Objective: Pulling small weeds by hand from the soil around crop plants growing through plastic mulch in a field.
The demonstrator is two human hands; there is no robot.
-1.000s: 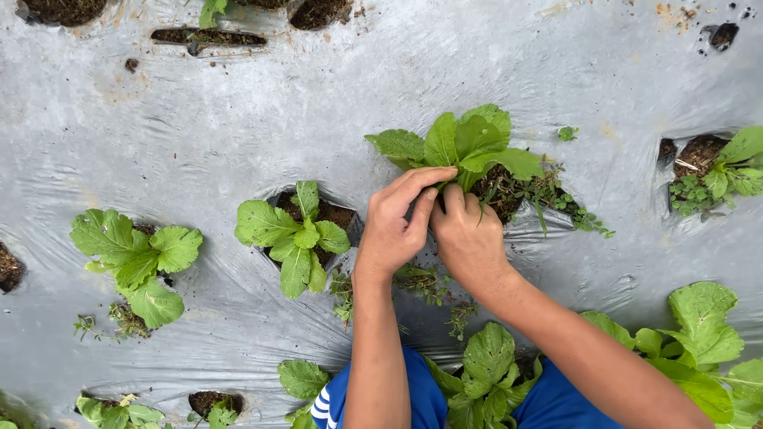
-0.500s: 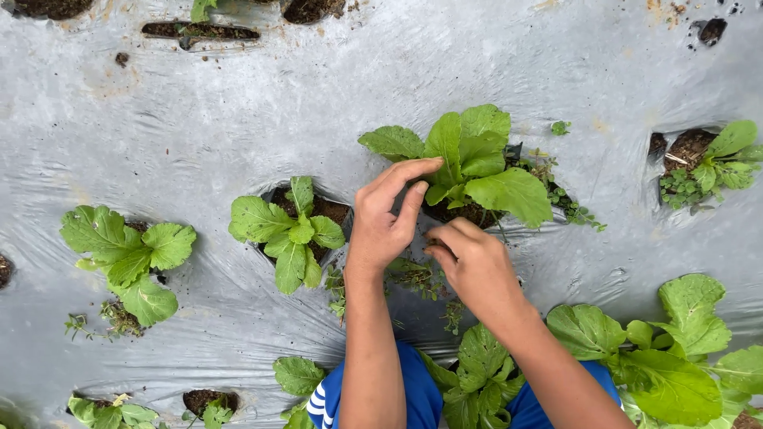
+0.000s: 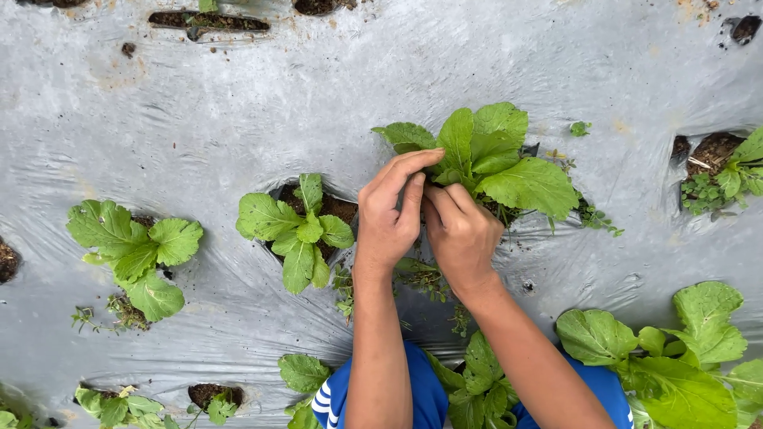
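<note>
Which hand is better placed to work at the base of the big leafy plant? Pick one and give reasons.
Probably the right hand: its fingers curl in under the leaves at the base of the leafy seedling. The left hand rests beside it, fingers extended along the stem side, looking more like support.

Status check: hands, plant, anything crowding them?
Left hand and right hand together at base of leafy plant. Grip hidden. Small weeds alongside.
</note>
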